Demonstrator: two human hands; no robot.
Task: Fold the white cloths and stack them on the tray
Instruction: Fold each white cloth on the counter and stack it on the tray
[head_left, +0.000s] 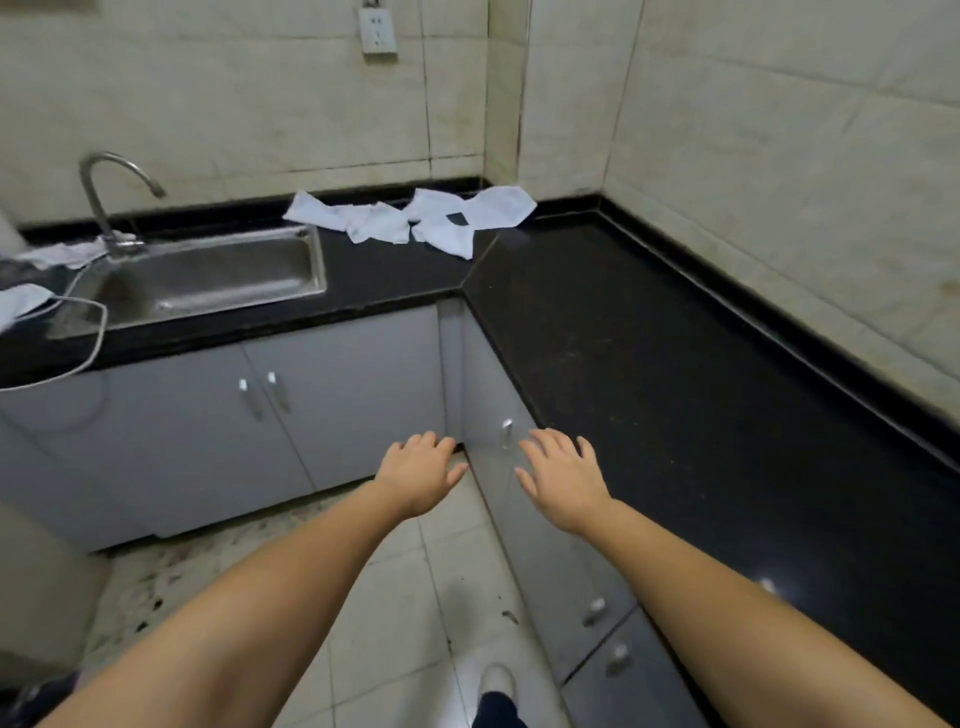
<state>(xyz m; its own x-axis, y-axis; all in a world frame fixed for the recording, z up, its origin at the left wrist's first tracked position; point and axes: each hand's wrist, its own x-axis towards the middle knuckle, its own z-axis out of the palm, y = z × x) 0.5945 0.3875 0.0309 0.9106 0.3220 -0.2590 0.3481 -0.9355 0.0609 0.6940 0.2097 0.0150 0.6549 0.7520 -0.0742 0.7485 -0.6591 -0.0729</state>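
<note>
Head view, the only one: both arms reach forward over the tiled floor (441, 597), the left hand (422, 475) and the right hand (561, 480) side by side with palms down and fingers loosely spread; neither grip holds anything, and both hang in the air short of the tabletop (675, 364), probably because the person stands well back from the work and is only beginning the reach; the white cloths (415, 221) lie crumpled and overlapping in the far corner of the black L-shaped tabletop, against the wall and just right of the steel sink (218, 275), well apart from the hands, so nothing looks folded yet; more pale cloth (67, 253) sits at the tap's base on the far left, though whether it belongs to the same set I cannot tell; no tray is in view; the tabletop is dark, glossy and speckled, above grey cupboard doors (337, 395); pale tiled walls enclose the corner, with a socket (377, 30) high above the sink and a thin white cable (91, 338) trailing at the left.
</note>
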